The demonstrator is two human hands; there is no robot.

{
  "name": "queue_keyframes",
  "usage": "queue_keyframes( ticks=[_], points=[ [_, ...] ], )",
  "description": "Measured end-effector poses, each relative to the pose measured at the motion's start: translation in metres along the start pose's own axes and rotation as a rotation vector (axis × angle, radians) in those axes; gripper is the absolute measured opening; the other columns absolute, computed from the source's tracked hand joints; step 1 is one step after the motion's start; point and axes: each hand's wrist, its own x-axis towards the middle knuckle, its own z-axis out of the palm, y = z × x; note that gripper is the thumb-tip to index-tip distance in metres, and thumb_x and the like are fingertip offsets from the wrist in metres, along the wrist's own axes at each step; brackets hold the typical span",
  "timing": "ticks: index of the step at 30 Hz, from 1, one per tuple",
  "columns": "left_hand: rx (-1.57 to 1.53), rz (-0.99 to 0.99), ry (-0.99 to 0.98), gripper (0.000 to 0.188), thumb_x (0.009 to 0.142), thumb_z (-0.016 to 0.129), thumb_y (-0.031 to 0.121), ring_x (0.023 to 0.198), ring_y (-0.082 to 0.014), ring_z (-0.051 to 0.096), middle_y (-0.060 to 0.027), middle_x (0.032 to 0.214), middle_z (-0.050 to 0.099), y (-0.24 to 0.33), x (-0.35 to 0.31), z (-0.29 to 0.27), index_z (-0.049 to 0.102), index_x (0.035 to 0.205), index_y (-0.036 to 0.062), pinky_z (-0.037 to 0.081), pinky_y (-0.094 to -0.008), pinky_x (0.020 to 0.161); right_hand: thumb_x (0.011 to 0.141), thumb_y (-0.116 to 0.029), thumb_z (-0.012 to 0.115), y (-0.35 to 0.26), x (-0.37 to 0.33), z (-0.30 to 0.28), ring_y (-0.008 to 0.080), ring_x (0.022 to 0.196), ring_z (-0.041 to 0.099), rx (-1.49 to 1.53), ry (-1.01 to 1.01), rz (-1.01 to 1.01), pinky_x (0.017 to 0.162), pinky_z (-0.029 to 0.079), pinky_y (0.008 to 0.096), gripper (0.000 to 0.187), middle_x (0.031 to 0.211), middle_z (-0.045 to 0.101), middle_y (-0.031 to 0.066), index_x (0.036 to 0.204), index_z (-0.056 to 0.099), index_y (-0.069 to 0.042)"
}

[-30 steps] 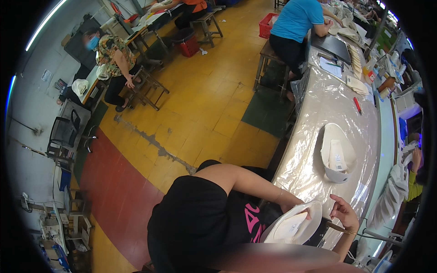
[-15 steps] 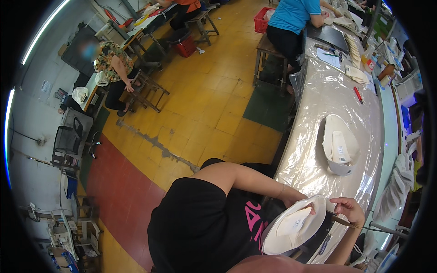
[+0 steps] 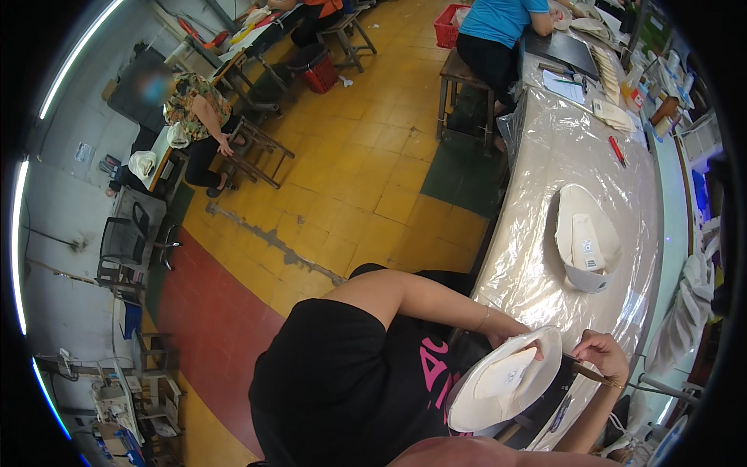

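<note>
A cream, oval, cup-shaped fabric piece (image 3: 467,401), like a cap, is tilted in front of my black shirt. Inside it lies a flat pale panel (image 3: 506,379) with a small printed label. My left hand (image 3: 510,331) grips its far rim, with fingertips showing inside and the rest behind the fabric. Just right of the rim, my right hand (image 3: 603,352) has its fingers bent together in a pinch; what is between them is too small to tell. Below that hand a narrow brownish bar (image 3: 595,376) crosses over a dark surface.
A similar cream piece (image 3: 566,222) rests on the plastic-covered table (image 3: 537,272). Farther along are a red pen-like tool (image 3: 617,151), a clipboard (image 3: 563,86) and stacked cream pieces (image 3: 604,74). A person in blue (image 3: 494,23) sits at the table; another sits far left (image 3: 204,109).
My right hand's fingers have drawn together from a looser, spread pose beside the rim. The fabric piece has turned slightly, and the whole view has shifted a little.
</note>
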Motion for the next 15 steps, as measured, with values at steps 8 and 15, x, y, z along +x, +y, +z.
queue_keyframes(
  ticks=[8, 15],
  points=[
    [0.002, 0.001, 0.062, 0.041, 0.082, 0.081, 0.038, 0.087, -0.0139, 0.063, -0.0028, 0.095, 0.066, 0.004, -0.0072, 0.0069, 0.067, 0.108, 0.0088, 0.053, -0.0348, 0.08, 0.084, -0.014, 0.078, 0.0024, 0.0005, 0.0019, 0.0127, 0.07, 0.059, 0.048, 0.01, -0.02, 0.066, 0.045, 0.0261, 0.017, 0.078, 0.06, 0.0041, 0.092, 0.076, 0.001],
    [-0.014, 0.001, 0.023, 0.038, 0.083, 0.08, 0.037, 0.084, -0.0144, 0.063, -0.0029, 0.093, 0.066, 0.0017, -0.0033, 0.0033, 0.066, 0.103, 0.0083, 0.052, -0.0348, 0.081, 0.085, -0.018, 0.078, 0.0053, 0.0007, 0.0004, 0.0132, 0.071, 0.058, 0.041, 0.009, -0.022, 0.066, 0.045, 0.0264, 0.019, 0.079, 0.06, 0.0038, 0.092, 0.076, 0.0]
  ],
)
